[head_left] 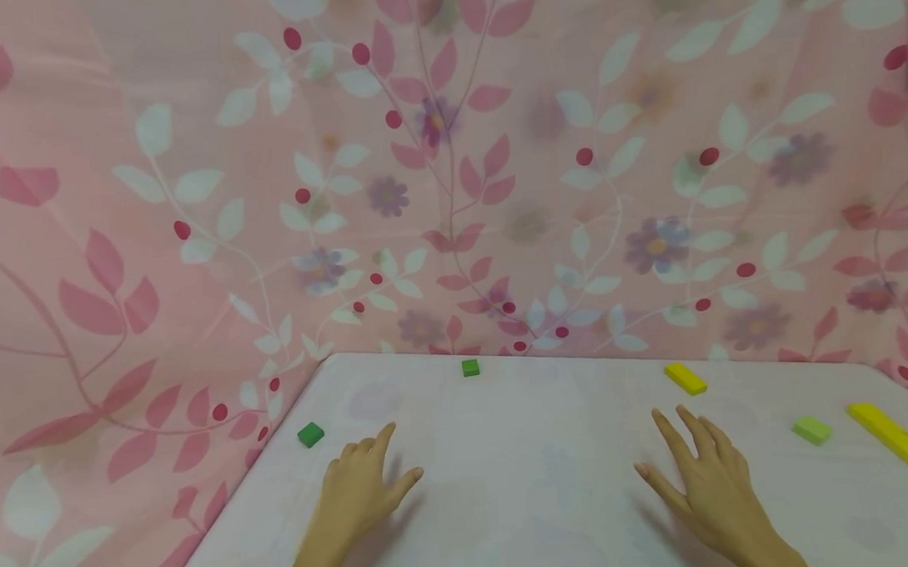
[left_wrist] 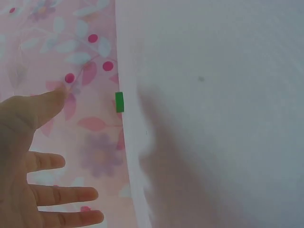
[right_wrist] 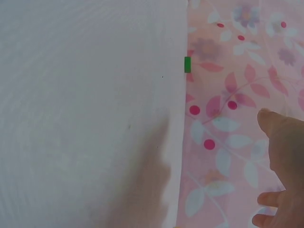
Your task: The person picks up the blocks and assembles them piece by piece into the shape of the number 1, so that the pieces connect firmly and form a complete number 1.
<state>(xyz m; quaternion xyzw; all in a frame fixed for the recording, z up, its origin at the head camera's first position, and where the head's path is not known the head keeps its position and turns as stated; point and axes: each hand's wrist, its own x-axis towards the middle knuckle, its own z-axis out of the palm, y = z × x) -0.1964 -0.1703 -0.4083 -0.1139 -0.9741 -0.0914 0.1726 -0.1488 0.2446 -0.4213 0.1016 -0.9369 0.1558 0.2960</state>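
Observation:
My left hand [head_left: 359, 487] hovers over the left part of the white table, fingers spread and holding nothing. Nearest to it, off to its left, lies a dark green block [head_left: 311, 434]. My right hand [head_left: 705, 487] is over the right part, its fingers apart and nothing in them. Beyond its fingertips lies a yellow bar [head_left: 686, 379]. To its right are a light green block [head_left: 812, 430] and a longer yellow bar [head_left: 891, 435]. A small green block [head_left: 469, 368] sits at the far edge; it also shows in the left wrist view [left_wrist: 119, 102] and right wrist view [right_wrist: 187, 64].
The table [head_left: 521, 481] has a white cloth with a faint pattern. A pink floral curtain [head_left: 496, 190] hangs right behind its far edge and along the left side. Shadows of both hands fall on the cloth.

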